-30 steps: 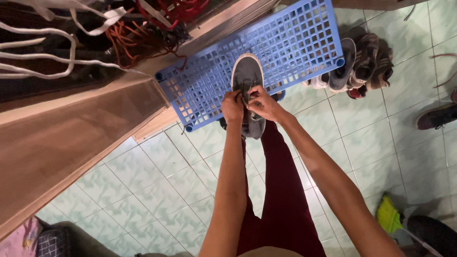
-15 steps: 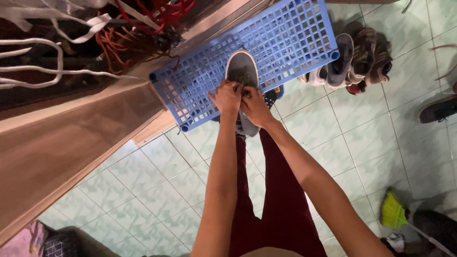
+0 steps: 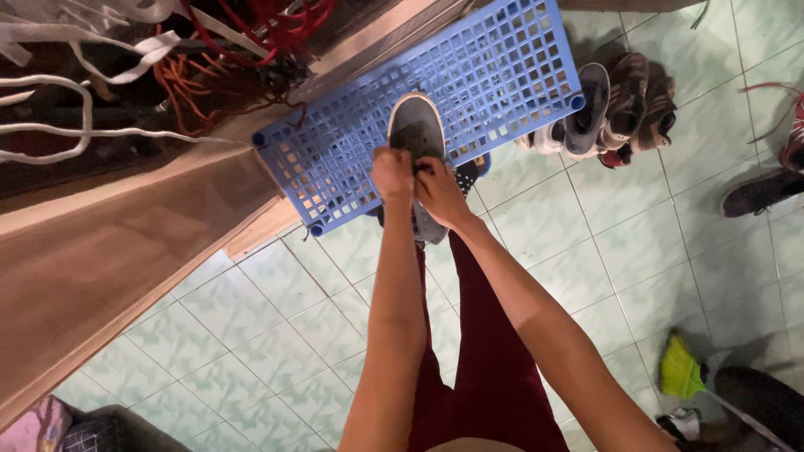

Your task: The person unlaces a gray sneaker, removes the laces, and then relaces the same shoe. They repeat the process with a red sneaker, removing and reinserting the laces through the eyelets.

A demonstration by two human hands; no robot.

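A grey sneaker [image 3: 415, 125] with a pale sole rim is on my foot, resting on top of a blue plastic grid rack [image 3: 511, 79]. My left hand [image 3: 392, 174] and my right hand [image 3: 439, 189] meet over the middle of the shoe, fingers pinched on its dark laces. The laces are mostly hidden under my fingers. My leg in dark red trousers [image 3: 481, 335] runs down from the shoe between my forearms.
Several worn shoes [image 3: 615, 105] lie heaped beside the rack's right end, and a dark shoe [image 3: 758, 192] sits further right. A wooden ledge [image 3: 126, 251] fills the left, with white straps [image 3: 50, 134] and orange cords [image 3: 218, 79] above. A green-bristled broom [image 3: 682, 377] lies bottom right on the green tiles.
The view has drifted, so the rack and shoe sit slightly further left. My hands have drawn closer together over the laces and stay on the shoe.
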